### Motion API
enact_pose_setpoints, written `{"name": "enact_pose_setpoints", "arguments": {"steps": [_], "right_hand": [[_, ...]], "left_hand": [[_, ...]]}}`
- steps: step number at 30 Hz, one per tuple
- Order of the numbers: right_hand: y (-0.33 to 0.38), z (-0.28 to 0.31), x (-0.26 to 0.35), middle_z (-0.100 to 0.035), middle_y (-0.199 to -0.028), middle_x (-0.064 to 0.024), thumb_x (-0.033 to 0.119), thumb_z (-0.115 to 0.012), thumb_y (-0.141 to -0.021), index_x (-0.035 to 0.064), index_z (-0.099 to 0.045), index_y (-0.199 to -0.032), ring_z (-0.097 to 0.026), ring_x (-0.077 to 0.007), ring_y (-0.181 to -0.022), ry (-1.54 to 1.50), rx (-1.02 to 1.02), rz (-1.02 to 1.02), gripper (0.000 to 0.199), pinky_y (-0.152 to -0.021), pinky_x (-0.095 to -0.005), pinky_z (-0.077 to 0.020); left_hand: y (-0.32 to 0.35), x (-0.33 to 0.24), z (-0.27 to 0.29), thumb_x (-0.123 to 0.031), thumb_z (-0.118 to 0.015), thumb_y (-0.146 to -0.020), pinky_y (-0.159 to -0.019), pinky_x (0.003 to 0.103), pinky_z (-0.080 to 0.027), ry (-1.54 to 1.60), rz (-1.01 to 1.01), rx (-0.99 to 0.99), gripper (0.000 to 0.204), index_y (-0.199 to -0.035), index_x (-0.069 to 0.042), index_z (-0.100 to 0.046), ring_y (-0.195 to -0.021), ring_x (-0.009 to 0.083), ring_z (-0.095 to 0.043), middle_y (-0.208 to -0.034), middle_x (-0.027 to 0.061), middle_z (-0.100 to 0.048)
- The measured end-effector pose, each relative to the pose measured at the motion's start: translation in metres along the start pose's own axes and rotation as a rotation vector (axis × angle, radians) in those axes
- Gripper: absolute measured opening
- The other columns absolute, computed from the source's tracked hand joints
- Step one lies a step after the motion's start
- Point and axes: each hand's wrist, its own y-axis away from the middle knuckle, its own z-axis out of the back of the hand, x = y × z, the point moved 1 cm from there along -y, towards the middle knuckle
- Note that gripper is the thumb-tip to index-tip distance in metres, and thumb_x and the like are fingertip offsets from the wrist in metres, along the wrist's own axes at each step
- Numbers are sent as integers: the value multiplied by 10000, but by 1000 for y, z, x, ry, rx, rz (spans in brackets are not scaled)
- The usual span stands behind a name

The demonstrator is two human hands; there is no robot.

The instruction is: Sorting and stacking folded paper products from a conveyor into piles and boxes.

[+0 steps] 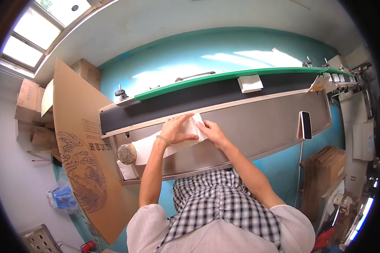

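A row of folded white paper tissues [150,148] lies along the left half of the grey metal tray. Over its right end, my left hand [175,130] curves with thumb and fingers on either side of the white paper. My right hand [213,134] pinches the end tissues [198,119] from the right, fingertips against their edge. A round, mottled stone-like block [126,154] stands at the row's left end. Below that block, another white tissue stack [127,170] rests in the tray's corner.
Behind the tray [266,122] runs a black conveyor belt [215,92] with a green rail, carrying a white tissue stack [250,84]. A phone [306,125] stands at the tray's right front. A large cardboard sheet [82,139] rises on the left; stacked cardboard [323,173] sits lower right.
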Motion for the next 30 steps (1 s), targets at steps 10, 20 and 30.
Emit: {"name": "enact_pose_setpoints", "arguments": {"steps": [10,20,30], "right_hand": [[14,15,39,-669,-1083,-209,166,-644,-849,-3,-585,-1059,-641,-414,-1005,622,-117,289,276,-827,-461,-510],[-26,79,25,-726,-967,-167,246,-698,-875,-51,-665,-1075,-713,-281,-882,467,-74,250,360,-770,-399,-555],[-44,115,18,-658,-971,-98,325,-614,-991,30,-504,-1277,-656,-161,-789,-259,-440,36,426,-607,-279,-515]], "left_hand": [[3,-7,8,-566,-848,-649,-907,407,-516,18,4,-24,724,-1148,-86,-633,-1031,342,-658,-1108,155,-689],[0,-8,7,-587,-829,-648,-935,423,-498,14,44,2,700,-1118,-106,-635,-1059,349,-643,-1108,151,-685],[-1,-3,6,-584,-824,-657,-943,423,-493,26,32,-9,686,-1120,-116,-632,-1084,349,-626,-1128,151,-672]]}}
